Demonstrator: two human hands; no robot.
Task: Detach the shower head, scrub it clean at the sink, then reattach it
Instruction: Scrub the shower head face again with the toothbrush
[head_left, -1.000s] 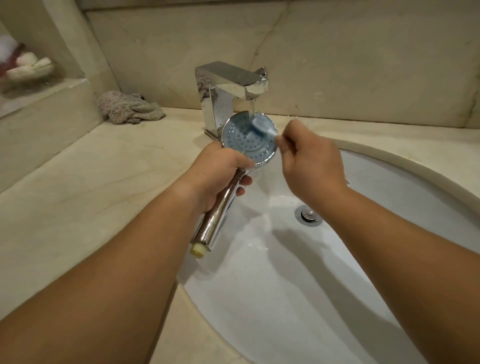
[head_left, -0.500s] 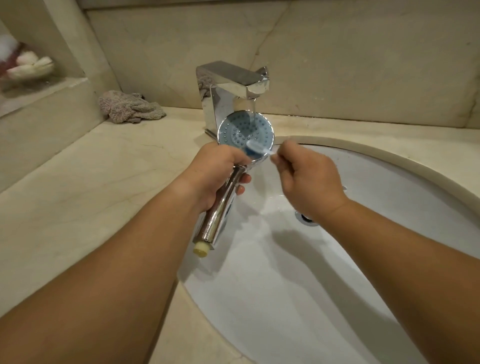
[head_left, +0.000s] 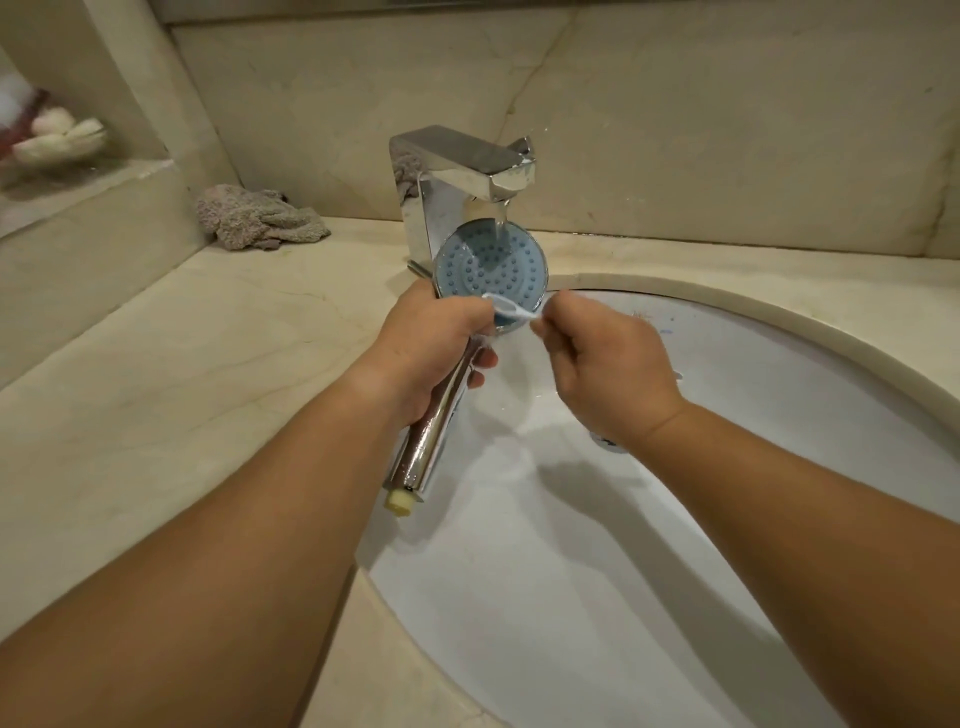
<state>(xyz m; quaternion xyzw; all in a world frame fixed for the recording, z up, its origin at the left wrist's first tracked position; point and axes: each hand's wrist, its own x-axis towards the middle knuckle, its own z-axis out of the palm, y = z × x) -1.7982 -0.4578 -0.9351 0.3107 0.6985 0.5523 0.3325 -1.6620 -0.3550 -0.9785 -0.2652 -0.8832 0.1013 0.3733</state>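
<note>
The shower head (head_left: 491, 273) sits at the centre of the frame, directly below the spout of the chrome faucet (head_left: 462, 171), with running water landing on the upper part of its blue nozzle face. The face is turned toward the camera. The long axis of the unit runs from the round face at upper centre down and to the left along the chrome handle, ending at the cream-coloured threaded fitting low over the left edge of the sink (head_left: 779, 364).

The left hand (head_left: 431, 353) grips the handle just below the face, fingers curled round the chrome tube. The right hand (head_left: 608, 364) is to the right of the face and pinches the handle of a toothbrush (head_left: 511, 312); the brush lies roughly horizontal, its head touching the lower rim of the face, next to the left thumb.

The remaining nozzle area lies above and slightly left of the right hand, so the next stroke probably travels upward across the face, crosswise to the handle axis. The right hand is the nearer one for that work; the left serves as the clamp.

A crumpled grey cloth (head_left: 260, 218) lies on the counter (head_left: 156, 389) at upper left.
</note>
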